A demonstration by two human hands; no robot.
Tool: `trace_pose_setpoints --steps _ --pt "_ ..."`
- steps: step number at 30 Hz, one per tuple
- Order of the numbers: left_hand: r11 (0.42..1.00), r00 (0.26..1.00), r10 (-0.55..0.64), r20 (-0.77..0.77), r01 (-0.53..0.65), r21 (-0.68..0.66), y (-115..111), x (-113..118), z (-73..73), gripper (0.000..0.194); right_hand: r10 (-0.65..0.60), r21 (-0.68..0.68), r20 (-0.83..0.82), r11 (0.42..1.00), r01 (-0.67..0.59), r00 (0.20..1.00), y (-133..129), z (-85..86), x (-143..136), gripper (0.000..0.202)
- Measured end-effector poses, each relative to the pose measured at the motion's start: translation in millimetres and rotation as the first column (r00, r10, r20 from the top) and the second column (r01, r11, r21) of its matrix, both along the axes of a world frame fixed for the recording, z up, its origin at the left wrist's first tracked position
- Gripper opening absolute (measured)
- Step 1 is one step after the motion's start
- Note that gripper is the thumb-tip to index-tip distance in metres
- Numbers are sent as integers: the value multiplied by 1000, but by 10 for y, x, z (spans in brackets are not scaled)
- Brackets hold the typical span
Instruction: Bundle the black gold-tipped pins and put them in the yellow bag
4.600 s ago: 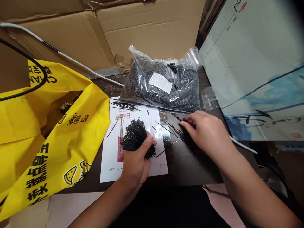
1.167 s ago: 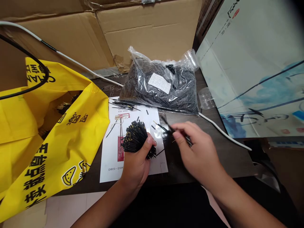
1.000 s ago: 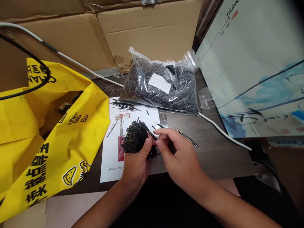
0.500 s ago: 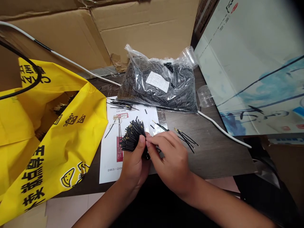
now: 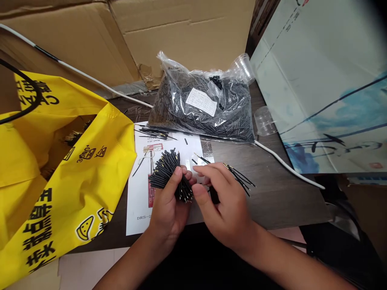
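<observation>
A thick bundle of short black wires (image 5: 165, 171) with gold-coloured ends is gripped in my left hand (image 5: 169, 205), thumb pressed across it. Just right of the bundle, my right hand (image 5: 225, 205) has its thumb and index finger apart, with nothing visible between them. Beyond that hand, a few loose black wires (image 5: 240, 177) lie on the table. Another small group of wires (image 5: 154, 133) rests at the top of the printed sheet (image 5: 136, 201) under my left hand. A short black tube piece (image 5: 186, 141) lies on the sheet.
A clear plastic bag (image 5: 181, 117) full of short black tubes stands behind my hands, with plastic cups (image 5: 266, 121) near its right end. A yellow bag (image 5: 117, 161) holding more wires is at the left. A white cable (image 5: 287, 163) crosses the dark table (image 5: 278, 197). Cardboard (image 5: 187, 44) stands behind.
My right hand has drawn away to the right from the bundle, and its thumb and index finger have parted. The bundle stays in my left hand, turned slightly.
</observation>
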State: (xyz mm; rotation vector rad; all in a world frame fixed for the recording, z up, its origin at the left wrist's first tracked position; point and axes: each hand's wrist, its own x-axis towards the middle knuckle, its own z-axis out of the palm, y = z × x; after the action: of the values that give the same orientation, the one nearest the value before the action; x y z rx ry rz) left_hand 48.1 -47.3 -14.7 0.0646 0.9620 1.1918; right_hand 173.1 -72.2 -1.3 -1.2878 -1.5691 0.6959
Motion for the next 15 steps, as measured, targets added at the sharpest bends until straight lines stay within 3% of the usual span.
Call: trace_pose_setpoints --steps 4,9,12,15 --pt "999 999 36 8 -37 27 37 17 15 16 12 108 172 994 -31 985 -213 -120 220 32" --pt "998 999 41 1 -41 49 47 28 9 16 18 145 453 985 -94 891 -410 -323 538 35" --pt "998 1000 27 3 -27 49 37 26 1 14 -25 160 533 985 -72 846 -333 -329 608 36" --pt "999 1000 24 12 -25 45 36 21 0 13 41 138 570 980 -145 820 -148 -279 514 29"
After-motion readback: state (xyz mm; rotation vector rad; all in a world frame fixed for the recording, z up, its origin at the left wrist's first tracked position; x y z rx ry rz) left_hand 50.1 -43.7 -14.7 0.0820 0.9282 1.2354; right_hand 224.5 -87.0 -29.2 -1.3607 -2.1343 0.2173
